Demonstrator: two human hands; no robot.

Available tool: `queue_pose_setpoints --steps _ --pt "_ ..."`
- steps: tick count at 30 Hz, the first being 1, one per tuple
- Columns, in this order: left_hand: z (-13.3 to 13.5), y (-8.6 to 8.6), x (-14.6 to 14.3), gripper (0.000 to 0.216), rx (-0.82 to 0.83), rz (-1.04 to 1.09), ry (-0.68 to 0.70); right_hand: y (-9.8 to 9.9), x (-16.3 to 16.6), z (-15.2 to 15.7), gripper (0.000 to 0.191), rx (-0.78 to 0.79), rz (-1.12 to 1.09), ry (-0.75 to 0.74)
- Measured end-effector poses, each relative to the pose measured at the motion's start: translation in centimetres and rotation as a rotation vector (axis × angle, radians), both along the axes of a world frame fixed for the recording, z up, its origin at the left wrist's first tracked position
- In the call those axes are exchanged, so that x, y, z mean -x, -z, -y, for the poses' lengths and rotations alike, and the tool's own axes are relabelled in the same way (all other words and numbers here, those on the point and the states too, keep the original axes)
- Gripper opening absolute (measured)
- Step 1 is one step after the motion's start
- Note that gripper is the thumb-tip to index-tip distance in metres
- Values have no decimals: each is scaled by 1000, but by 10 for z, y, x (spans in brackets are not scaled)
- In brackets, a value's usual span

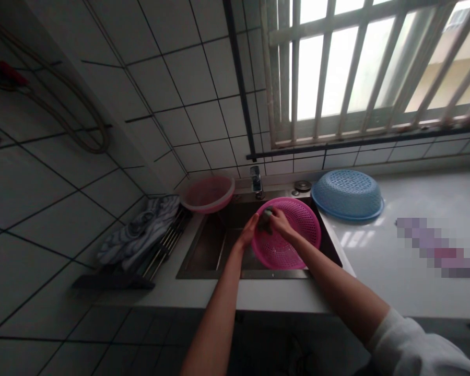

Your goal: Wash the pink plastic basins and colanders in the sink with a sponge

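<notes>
A bright pink plastic colander [288, 253] is tilted over the metal sink [209, 245], its hollow side facing me. My left hand [249, 230] grips its left rim. Inside the bowl, near that rim, my right hand [280, 221] is closed on a greyish-green cloth [265, 219] pressed against the colander's wall. The cloth is small and dark, and its exact kind is hard to make out. Behind the colander stands the faucet [256, 181]; no running water can be seen.
At the sink's back left corner rests a pink basin [211, 193]. An upturned blue basket [348, 193] lies on the white counter [376, 277] to the right. Left of the sink, a striped cloth [141, 230] covers a rack. A barred window is behind.
</notes>
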State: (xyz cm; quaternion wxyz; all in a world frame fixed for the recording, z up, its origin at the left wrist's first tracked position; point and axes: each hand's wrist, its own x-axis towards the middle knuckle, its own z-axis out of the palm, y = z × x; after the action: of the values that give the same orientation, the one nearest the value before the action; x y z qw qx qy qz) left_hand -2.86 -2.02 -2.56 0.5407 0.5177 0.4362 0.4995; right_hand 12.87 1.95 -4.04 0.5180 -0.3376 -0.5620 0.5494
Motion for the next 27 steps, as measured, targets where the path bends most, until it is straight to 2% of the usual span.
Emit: queue_pose_setpoints --steps 2,3,8,9,12,14,16,19,21,23,27 --pt "0 1 -2 64 -7 30 35 -3 -5 -3 25 6 -29 143" --pt "0 2 -1 63 -11 32 40 -5 -5 -3 25 -1 -22 141" --pt "0 -1 4 62 -23 32 -54 -6 12 13 20 -69 73 -226" --pt "1 -2 4 60 -26 37 -64 -6 12 14 20 -61 60 -218" --pt "2 -4 2 51 -38 56 -45 -8 3 8 23 3 -2 8" --pt "4 -5 0 48 -18 93 -15 -10 -4 4 24 4 3 76" --pt "6 -6 0 53 14 145 -15 -10 -3 5 24 -52 43 -45" --pt "8 -5 2 52 106 171 -57 -7 10 16 22 -120 98 -341" --pt "7 -4 3 53 165 179 -63 -6 16 20 21 -112 115 -420" --pt "5 -3 1 55 177 217 -37 -7 14 18 21 -83 104 -337" --pt "1 -2 -4 52 148 293 28 -10 2 6 22 -55 16 14"
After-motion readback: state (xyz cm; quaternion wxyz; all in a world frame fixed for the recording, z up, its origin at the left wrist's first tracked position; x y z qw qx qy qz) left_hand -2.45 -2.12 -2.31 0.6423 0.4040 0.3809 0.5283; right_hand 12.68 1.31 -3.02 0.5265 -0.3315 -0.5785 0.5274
